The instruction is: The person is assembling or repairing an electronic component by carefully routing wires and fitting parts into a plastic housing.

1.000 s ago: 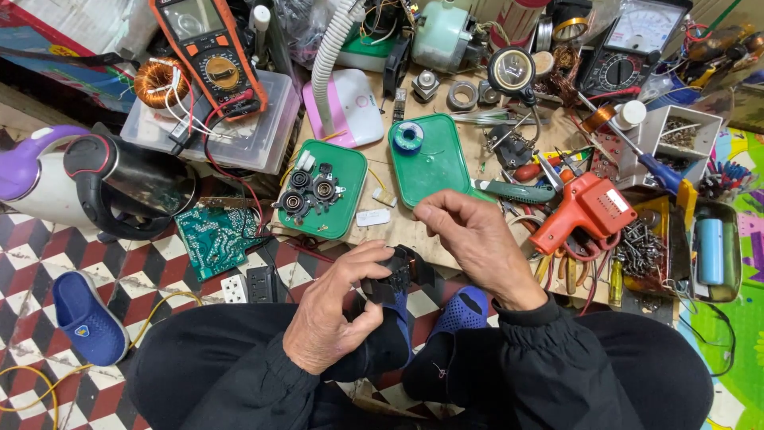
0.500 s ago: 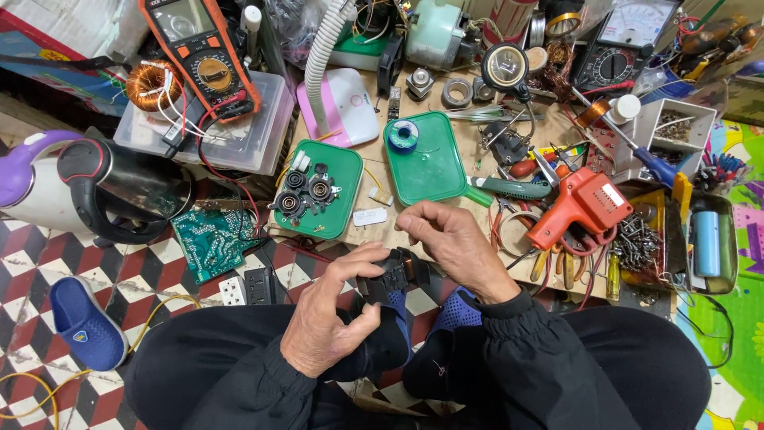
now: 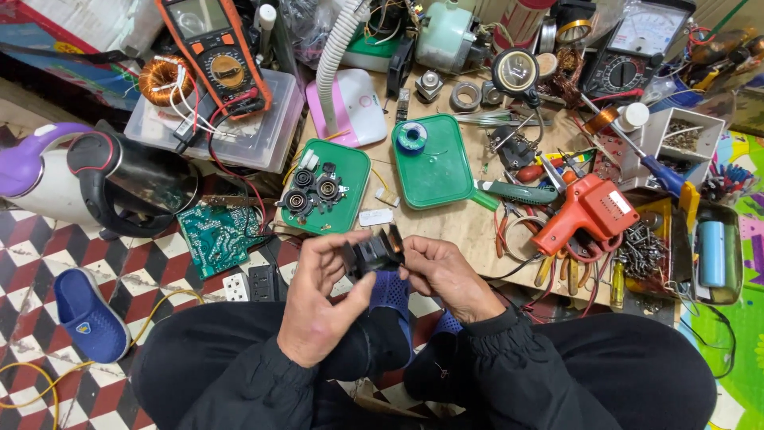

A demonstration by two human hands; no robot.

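I see both hands over the lap at the near edge of the bench (image 3: 446,231). My left hand (image 3: 318,306) and right hand (image 3: 450,275) are each closed around the same small black part (image 3: 372,253), gripping it from opposite sides.

Just beyond the left hand, a green tray (image 3: 350,215) holds several round black parts. Beyond the right hand, a second green tray (image 3: 438,175) holds one solder spool (image 3: 411,137). Far to the right, a white box (image 3: 683,135) holds small hardware, too fine to identify. Well left of the left hand, a clear tub (image 3: 255,135) carries an orange meter (image 3: 211,48).

The orange soldering gun (image 3: 589,215) lies near the right hand. A bare strip of bench sits just ahead of the hands. A blue shoe (image 3: 87,314) lies on the tiled floor (image 3: 151,271) to the left.
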